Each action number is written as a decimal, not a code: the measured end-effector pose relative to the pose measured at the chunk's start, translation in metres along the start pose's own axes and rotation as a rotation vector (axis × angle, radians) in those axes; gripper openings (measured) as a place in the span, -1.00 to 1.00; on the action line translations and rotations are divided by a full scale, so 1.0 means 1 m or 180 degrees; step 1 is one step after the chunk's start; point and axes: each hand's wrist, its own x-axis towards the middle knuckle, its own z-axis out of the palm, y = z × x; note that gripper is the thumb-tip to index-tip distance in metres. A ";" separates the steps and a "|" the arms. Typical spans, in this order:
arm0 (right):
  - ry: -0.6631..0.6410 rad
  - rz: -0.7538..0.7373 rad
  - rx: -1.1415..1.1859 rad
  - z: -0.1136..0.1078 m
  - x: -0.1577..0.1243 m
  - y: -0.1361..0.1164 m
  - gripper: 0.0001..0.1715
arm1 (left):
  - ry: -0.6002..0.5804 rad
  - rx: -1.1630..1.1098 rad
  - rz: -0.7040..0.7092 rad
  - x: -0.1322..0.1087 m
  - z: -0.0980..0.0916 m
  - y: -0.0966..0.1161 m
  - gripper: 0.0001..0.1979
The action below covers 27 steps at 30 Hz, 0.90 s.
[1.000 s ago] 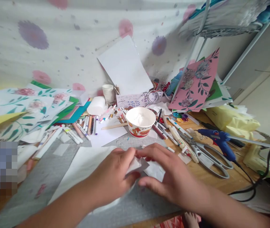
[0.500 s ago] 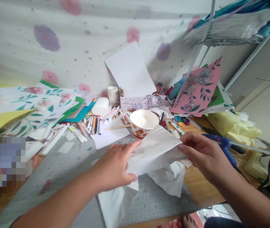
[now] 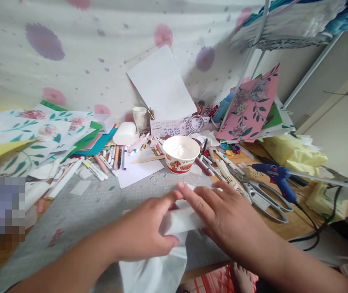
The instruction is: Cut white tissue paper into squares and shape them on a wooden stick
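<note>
Between my hands is a thin, soft white sheet [image 3: 188, 219], like tissue paper, bent into a curve. One end of it hangs down toward the front edge of the grey cutting mat [image 3: 79, 219]. My left hand [image 3: 152, 228] holds the sheet from the left, thumb below and forefinger above. From the right, my right hand [image 3: 219, 207] lies over the sheet's upper part, and its fingertips meet my left forefinger. Its thumb is hidden underneath. Just beyond my hands stands a white paper bowl [image 3: 180, 165] with a red print and something white inside.
Grey-handled scissors [image 3: 262, 197] and a blue glue gun [image 3: 274, 177] lie on the right. Markers [image 3: 115, 158] spread across the back, with a wooden stick [image 3: 148, 159] beside the bowl. Stacked paper cups [image 3: 139, 118] stand behind. Flower-decorated sheets [image 3: 250, 108] lean at both sides.
My right hand has moved left from the sheet's raised right corner onto its top, close to my left hand. The sheet has come down and curled, and the scissors are now uncovered.
</note>
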 end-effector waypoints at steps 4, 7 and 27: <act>-0.0455 0.0095 -0.0099 -0.003 -0.001 0.007 -0.54 | 0.0153 0.0328 -0.0036 0.003 0.000 -0.007 -0.39; -0.0627 0.0106 -0.0116 -0.010 -0.002 0.007 -0.67 | -0.0044 0.0598 -0.0119 0.007 0.000 -0.011 -0.77; -0.1362 -0.0166 0.1267 -0.028 -0.021 0.017 -0.82 | -0.1605 -0.1201 -0.0163 0.004 -0.004 -0.005 -0.79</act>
